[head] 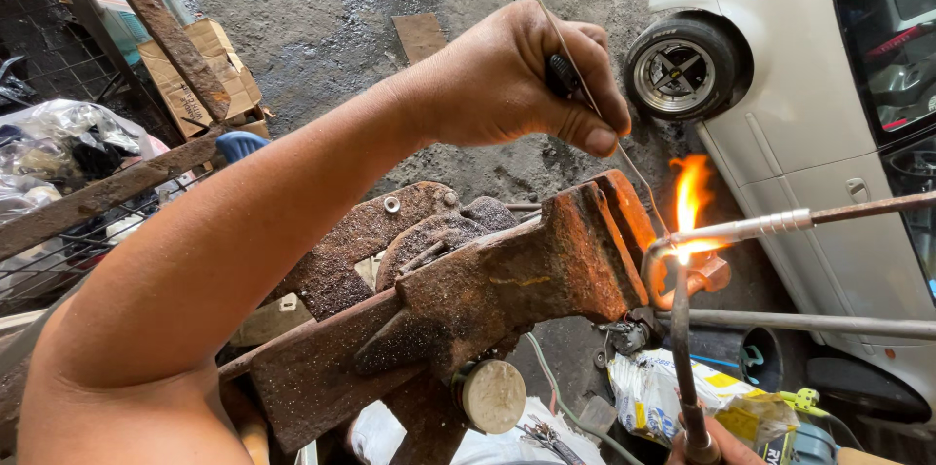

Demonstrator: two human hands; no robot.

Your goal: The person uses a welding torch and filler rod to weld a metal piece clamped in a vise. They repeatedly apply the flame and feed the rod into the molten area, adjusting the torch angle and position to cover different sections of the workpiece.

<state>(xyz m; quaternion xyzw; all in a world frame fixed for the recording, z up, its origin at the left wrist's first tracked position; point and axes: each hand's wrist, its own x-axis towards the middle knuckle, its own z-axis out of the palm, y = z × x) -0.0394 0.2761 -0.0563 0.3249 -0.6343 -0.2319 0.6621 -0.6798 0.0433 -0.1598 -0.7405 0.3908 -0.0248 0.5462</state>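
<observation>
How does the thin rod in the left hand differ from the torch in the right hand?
The thin rod is a bare, straight, hair-thin wire slanting down toward the flame; the torch is a much thicker tube, rising and curving at its tip, where it burns. The left hand shows fully; the right hand barely enters the frame. Both meet beside the rusty vise.

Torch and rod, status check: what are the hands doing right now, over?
Left hand pinching thin filler rod, tip at the flame. Right hand barely in view, low on torch. Rusty vise clamps the heated piece.
</observation>
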